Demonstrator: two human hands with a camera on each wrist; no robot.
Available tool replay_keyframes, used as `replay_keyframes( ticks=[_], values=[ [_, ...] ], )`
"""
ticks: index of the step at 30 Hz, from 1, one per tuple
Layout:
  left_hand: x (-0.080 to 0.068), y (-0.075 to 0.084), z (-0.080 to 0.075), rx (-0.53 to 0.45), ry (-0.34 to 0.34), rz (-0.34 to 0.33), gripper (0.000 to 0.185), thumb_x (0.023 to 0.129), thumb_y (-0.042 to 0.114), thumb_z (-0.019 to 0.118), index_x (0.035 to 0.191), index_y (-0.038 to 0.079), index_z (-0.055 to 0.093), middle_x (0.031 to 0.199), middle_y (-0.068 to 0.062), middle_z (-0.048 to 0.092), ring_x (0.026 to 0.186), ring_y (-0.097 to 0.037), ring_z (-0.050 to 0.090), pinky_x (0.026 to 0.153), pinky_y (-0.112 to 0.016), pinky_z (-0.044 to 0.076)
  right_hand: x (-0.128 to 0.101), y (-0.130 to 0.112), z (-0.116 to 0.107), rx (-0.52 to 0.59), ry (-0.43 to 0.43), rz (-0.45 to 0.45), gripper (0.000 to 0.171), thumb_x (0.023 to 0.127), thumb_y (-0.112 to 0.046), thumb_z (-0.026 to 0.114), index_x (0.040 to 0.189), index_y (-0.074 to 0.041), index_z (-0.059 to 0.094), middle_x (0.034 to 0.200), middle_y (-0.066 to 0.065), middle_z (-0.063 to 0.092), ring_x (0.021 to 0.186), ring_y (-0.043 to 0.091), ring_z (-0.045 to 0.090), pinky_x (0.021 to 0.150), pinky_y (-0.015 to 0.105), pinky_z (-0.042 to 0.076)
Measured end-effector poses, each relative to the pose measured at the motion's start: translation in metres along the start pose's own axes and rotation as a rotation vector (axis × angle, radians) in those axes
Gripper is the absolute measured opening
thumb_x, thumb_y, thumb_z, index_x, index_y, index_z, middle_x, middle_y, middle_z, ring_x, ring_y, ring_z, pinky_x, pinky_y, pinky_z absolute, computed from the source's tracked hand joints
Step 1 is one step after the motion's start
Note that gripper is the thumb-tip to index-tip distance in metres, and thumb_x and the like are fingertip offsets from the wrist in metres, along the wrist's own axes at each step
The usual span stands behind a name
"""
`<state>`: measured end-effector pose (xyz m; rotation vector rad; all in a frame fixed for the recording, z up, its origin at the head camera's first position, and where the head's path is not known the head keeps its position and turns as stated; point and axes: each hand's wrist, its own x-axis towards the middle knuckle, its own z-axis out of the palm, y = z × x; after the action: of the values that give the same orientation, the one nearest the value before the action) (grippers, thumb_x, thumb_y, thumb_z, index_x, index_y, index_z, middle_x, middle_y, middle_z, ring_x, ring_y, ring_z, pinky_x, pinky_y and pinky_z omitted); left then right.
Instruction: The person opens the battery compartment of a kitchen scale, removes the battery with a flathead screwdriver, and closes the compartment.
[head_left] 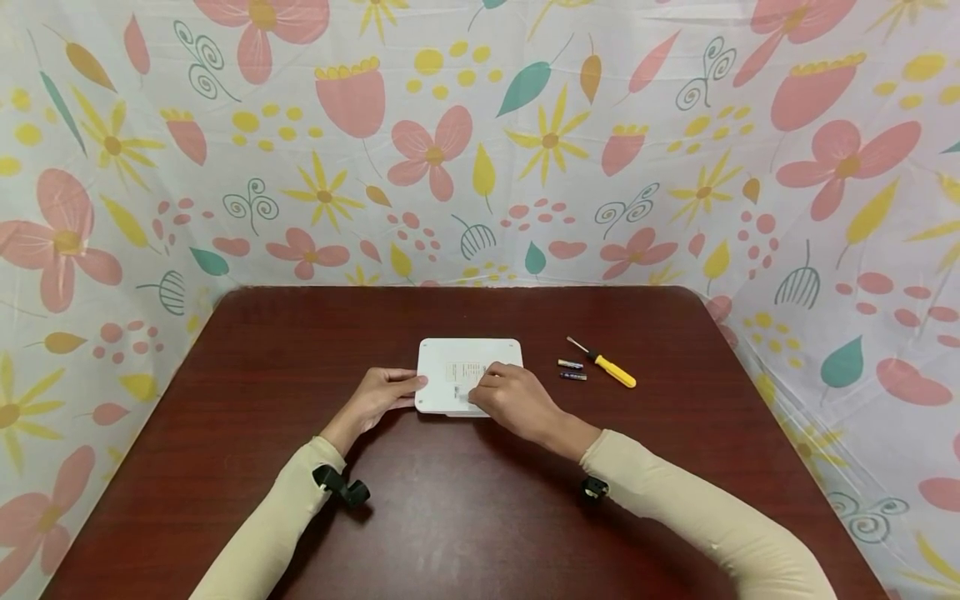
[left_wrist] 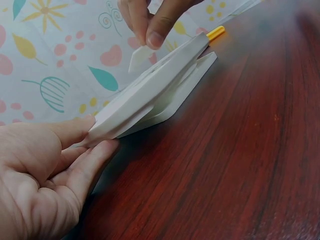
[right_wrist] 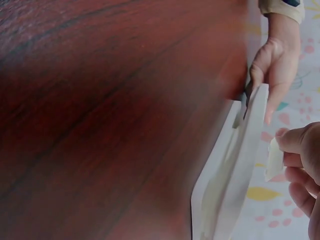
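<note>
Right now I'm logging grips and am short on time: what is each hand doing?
Left hand: open, fingers steadying the white device at its edge.
Right hand: pinching a small white cover piece above the device.

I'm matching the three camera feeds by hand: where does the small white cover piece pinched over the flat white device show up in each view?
Head: barely visible under the right hand, at the middle of the white device.
Left wrist: top centre, the white cover piece pinched by fingertips above the device's raised edge.
Right wrist: right edge, mid-height, pinched beside the device.
Shared landmark: the white device on the dark red table.
</note>
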<state>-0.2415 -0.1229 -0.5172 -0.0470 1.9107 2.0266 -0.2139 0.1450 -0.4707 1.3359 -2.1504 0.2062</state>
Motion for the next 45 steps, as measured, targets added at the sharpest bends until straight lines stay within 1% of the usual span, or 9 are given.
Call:
replay_keyframes(
  ticks=[3, 10, 13, 16, 21, 28, 32, 42, 45],
  values=[
    [0.0, 0.0, 0.0, 0.0, 0.002, 0.003, 0.043, 0.094, 0.003, 0.073, 0.129, -0.018, 0.059, 0.118, -0.024, 0.069, 0.093, -0.018, 0.072, 0.087, -0.036, 0.063, 0.0, -0.001, 0.002, -0.02, -0.005, -0.012, 0.015, 0.087, -0.005, 0.077, 0.079, -0.017, 0.073, 0.076, -0.01, 0.072, 0.08, 0.013, 0.063, 0.073, 0.024, 0.055],
    [-0.001, 0.0, 0.0, -0.003, -0.003, 0.011, 0.043, 0.095, 0.002, 0.071, 0.13, -0.019, 0.058, 0.117, -0.024, 0.069, 0.093, -0.017, 0.072, 0.088, -0.036, 0.063, -0.001, -0.002, 0.006, -0.012, -0.02, 0.016, 0.013, 0.088, -0.009, 0.078, 0.079, -0.018, 0.074, 0.076, -0.009, 0.072, 0.081, 0.014, 0.062, 0.072, 0.025, 0.056],
    [-0.001, 0.0, 0.001, -0.007, 0.0, 0.009, 0.042, 0.095, 0.002, 0.071, 0.129, -0.019, 0.058, 0.117, -0.024, 0.069, 0.093, -0.017, 0.071, 0.088, -0.036, 0.063, -0.001, -0.002, 0.007, -0.01, -0.027, 0.022, 0.014, 0.089, -0.008, 0.077, 0.08, -0.018, 0.074, 0.076, -0.009, 0.072, 0.081, 0.014, 0.062, 0.072, 0.025, 0.056],
    [0.0, 0.0, 0.0, -0.007, 0.002, 0.014, 0.042, 0.095, 0.002, 0.072, 0.129, -0.019, 0.058, 0.116, -0.023, 0.07, 0.093, -0.017, 0.071, 0.088, -0.036, 0.063, -0.001, -0.001, 0.009, -0.023, -0.03, 0.021, 0.014, 0.088, -0.008, 0.076, 0.079, -0.018, 0.074, 0.076, -0.009, 0.072, 0.082, 0.014, 0.063, 0.072, 0.025, 0.056],
    [0.0, 0.0, 0.0, -0.005, 0.002, 0.019, 0.042, 0.095, 0.002, 0.072, 0.128, -0.019, 0.059, 0.114, -0.022, 0.07, 0.093, -0.017, 0.071, 0.087, -0.036, 0.063, 0.0, 0.0, 0.012, -0.034, -0.027, 0.013, 0.014, 0.09, -0.012, 0.077, 0.078, -0.018, 0.073, 0.076, -0.01, 0.072, 0.082, 0.013, 0.063, 0.072, 0.025, 0.056],
    [0.0, 0.0, 0.001, 0.005, 0.009, 0.004, 0.043, 0.095, 0.003, 0.072, 0.129, -0.018, 0.059, 0.116, -0.024, 0.069, 0.093, -0.018, 0.072, 0.087, -0.036, 0.063, 0.0, -0.001, 0.014, -0.038, -0.009, -0.001, 0.012, 0.088, -0.014, 0.079, 0.078, -0.017, 0.073, 0.076, -0.009, 0.072, 0.081, 0.014, 0.064, 0.072, 0.025, 0.056],
    [0.0, 0.0, 0.001, -0.001, 0.007, 0.003, 0.042, 0.094, 0.002, 0.072, 0.129, -0.018, 0.059, 0.115, -0.023, 0.07, 0.092, -0.018, 0.072, 0.087, -0.036, 0.063, 0.0, -0.002, 0.015, -0.044, -0.016, 0.002, 0.013, 0.089, -0.016, 0.079, 0.078, -0.018, 0.073, 0.077, -0.009, 0.072, 0.081, 0.013, 0.064, 0.071, 0.025, 0.056],
    [0.001, 0.0, 0.0, -0.004, 0.0, 0.001, 0.043, 0.094, 0.003, 0.072, 0.13, -0.018, 0.059, 0.119, -0.026, 0.069, 0.094, -0.018, 0.072, 0.088, -0.036, 0.063, 0.001, -0.003, 0.014, -0.063, -0.031, 0.008, 0.011, 0.09, -0.015, 0.079, 0.079, -0.018, 0.075, 0.079, -0.009, 0.073, 0.082, 0.013, 0.063, 0.069, 0.025, 0.056],
    [0.001, 0.0, 0.001, -0.004, 0.001, 0.004, 0.042, 0.094, 0.002, 0.072, 0.129, -0.018, 0.059, 0.117, -0.025, 0.07, 0.093, -0.018, 0.072, 0.088, -0.037, 0.063, 0.0, -0.003, 0.014, -0.063, -0.033, 0.011, 0.012, 0.089, -0.015, 0.078, 0.079, -0.018, 0.074, 0.079, -0.008, 0.073, 0.083, 0.014, 0.063, 0.07, 0.025, 0.056]
  ],
)
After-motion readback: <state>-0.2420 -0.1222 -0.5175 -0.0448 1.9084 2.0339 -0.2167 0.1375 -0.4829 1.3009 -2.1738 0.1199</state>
